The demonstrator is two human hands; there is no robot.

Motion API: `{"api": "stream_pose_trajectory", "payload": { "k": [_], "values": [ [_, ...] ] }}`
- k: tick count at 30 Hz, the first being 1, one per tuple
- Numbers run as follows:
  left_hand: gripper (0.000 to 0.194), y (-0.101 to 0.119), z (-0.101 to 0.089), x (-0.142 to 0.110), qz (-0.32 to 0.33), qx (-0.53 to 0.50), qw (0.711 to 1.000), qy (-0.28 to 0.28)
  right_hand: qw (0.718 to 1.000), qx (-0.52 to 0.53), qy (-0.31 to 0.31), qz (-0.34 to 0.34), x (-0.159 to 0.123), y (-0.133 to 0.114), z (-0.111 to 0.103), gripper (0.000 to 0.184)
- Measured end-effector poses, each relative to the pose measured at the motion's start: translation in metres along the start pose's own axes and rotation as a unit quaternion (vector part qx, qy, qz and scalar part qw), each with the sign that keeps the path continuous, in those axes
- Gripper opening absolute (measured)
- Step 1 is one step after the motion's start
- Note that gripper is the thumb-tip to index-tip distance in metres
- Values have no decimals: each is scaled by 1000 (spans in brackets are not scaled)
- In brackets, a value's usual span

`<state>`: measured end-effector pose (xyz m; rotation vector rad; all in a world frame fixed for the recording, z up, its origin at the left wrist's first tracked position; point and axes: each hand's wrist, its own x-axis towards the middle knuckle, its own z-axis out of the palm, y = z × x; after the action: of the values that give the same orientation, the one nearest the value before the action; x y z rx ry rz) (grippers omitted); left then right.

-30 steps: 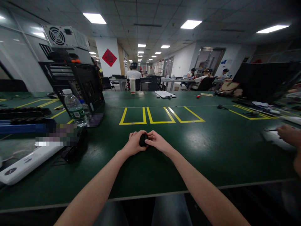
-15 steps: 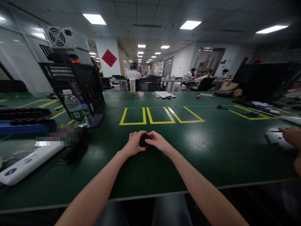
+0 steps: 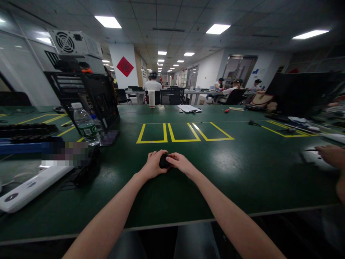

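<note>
Between my two hands is a small black rounded object [image 3: 163, 161], partly covered by fingers, its kind not clear. My left hand [image 3: 154, 165] wraps round its left side, the thumb low and the fingers over the top. From the right, my right hand [image 3: 180, 163] is closed with thumb and fingertips against the object's edge. Both hands are low over the green tabletop [image 3: 172, 194], nearer to me than the yellow tape outlines [image 3: 184, 140].
On the left stand a water bottle [image 3: 85, 124], an open black computer case [image 3: 101, 100] and a white power strip [image 3: 29, 189]. A clipboard with paper [image 3: 189, 108] and a white cup [image 3: 152, 99] are farther back. Another person's hand [image 3: 330, 154] works at far right.
My right thumb and fingers have shifted slightly on the black object, while my left hand keeps its hold. The other person's hand at right has moved a little left.
</note>
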<state>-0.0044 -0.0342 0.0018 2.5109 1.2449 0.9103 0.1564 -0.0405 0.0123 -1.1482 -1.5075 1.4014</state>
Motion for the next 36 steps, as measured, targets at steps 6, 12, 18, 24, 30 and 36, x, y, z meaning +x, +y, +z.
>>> {"api": "stream_pose_trajectory", "payload": {
  "k": [6, 12, 18, 24, 30, 36],
  "values": [
    [55, -1, 0, 0, 2, -4, 1000, -4, 997, -26, -38, -68, -3, 0, -6, 30],
    [55, 0, 0, 0, -3, -5, 1000, -6, 996, -25, -13, -86, -3, 1, -4, 27],
    [56, 1, -1, 1, -3, 1, 1000, -4, 999, -38, 0, -39, 4, 7, -4, 34],
    [53, 1, -1, 1, -2, 0, 1000, -9, 996, -42, -48, -59, -4, -2, -6, 34],
    [55, 0, -1, 0, -2, -12, 1000, -6, 997, -31, -33, -56, -6, -3, -3, 28],
    [57, 1, -1, 1, -14, -11, 1000, -11, 1000, -24, -5, -11, 2, 3, -2, 35]
  ]
}}
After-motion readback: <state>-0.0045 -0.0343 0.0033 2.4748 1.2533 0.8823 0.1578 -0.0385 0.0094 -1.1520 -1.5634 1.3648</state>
